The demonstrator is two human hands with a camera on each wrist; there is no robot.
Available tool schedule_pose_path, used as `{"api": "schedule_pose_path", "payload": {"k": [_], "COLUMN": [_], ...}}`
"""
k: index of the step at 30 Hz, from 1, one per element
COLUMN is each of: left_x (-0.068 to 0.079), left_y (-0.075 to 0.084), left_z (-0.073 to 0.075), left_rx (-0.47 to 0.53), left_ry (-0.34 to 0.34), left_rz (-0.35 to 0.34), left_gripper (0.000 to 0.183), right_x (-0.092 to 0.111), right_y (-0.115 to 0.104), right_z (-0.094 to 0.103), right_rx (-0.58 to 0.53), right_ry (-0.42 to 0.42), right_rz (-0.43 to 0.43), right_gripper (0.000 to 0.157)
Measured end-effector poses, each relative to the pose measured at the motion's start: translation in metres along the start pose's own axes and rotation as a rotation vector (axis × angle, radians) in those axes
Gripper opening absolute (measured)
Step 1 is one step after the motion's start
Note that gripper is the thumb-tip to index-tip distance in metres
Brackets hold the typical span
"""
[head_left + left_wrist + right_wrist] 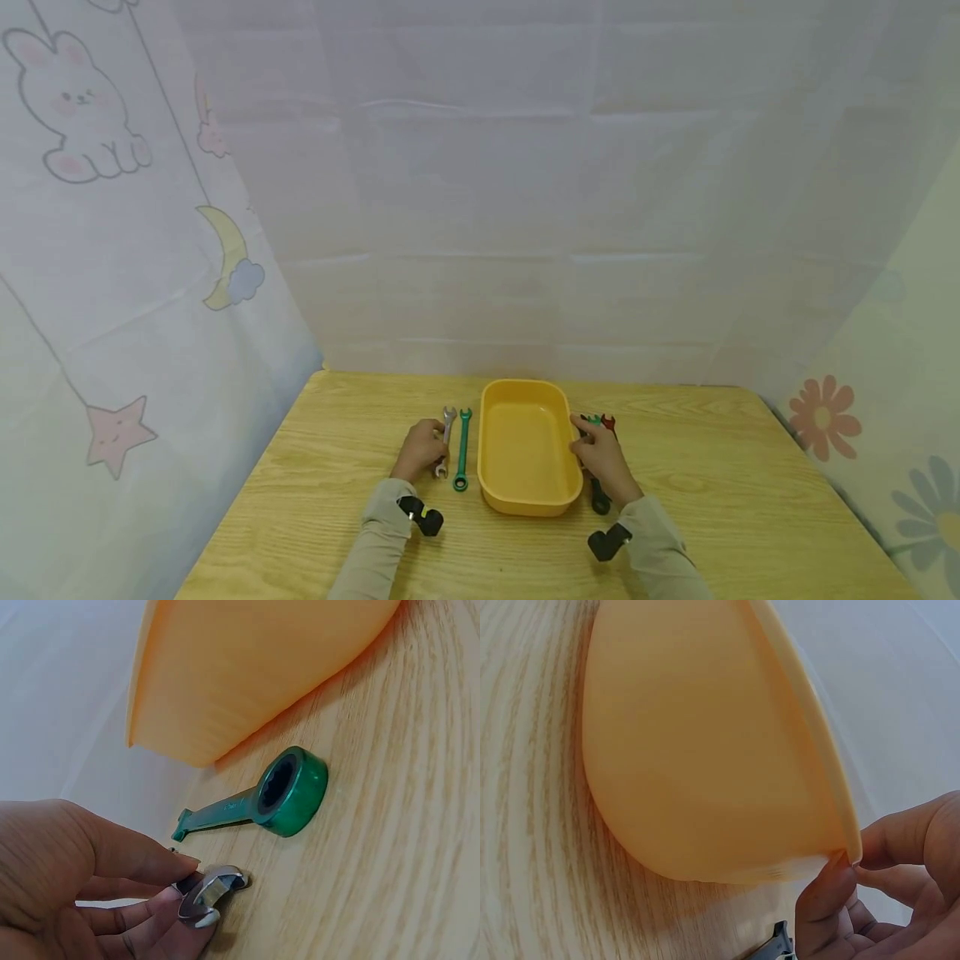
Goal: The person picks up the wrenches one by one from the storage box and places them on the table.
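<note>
My left hand (420,450) pinches a silver open-end wrench (214,894) between thumb and fingers, with its jaw end toward the left wrist camera. Just right of it, a green ratchet wrench (462,450) lies lengthwise on the table, ring end toward me. A yellow plastic basin (527,446) stands upright in the middle with nothing in it. At its right side, my right hand (604,460) grips the rim, thumb and index finger on either side of the edge in the right wrist view.
Several wrenches lie right of the basin, partly hidden by the right hand: one with a red end (609,422), one with a green end (594,418), and a black ring end (600,502). Printed cloth hangs behind and beside the wooden table (720,483).
</note>
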State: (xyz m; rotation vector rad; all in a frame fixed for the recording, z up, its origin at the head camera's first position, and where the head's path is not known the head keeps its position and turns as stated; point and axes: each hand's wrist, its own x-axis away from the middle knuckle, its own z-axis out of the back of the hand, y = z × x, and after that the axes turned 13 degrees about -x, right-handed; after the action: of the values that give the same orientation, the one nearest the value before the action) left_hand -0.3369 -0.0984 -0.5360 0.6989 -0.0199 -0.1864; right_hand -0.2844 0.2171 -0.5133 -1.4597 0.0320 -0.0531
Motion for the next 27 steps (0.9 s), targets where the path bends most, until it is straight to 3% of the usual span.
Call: {"api": "schedule_pose_path", "payload": {"k": [12,27], "left_x": [0.0051,0.0038], "left_y": [0.0075,0.0061], "left_z": [0.0033,-0.0009], "left_rx": [-0.047,-0.020], "left_ry": [0.020,-0.003], "left_rz": [0.007,0.040], "left_gripper": [0.038,0.041], "right_x": [0.0021,-0.0006], "right_y": [-0.0013,0.0038], "right_z": [0.0002,0.0020], "right_rx": [-0.022,-0.028], "right_ry": [0.005,0.016], "right_rz": [-0.012,0.000], "right_gripper": [0.058,0.055]}}
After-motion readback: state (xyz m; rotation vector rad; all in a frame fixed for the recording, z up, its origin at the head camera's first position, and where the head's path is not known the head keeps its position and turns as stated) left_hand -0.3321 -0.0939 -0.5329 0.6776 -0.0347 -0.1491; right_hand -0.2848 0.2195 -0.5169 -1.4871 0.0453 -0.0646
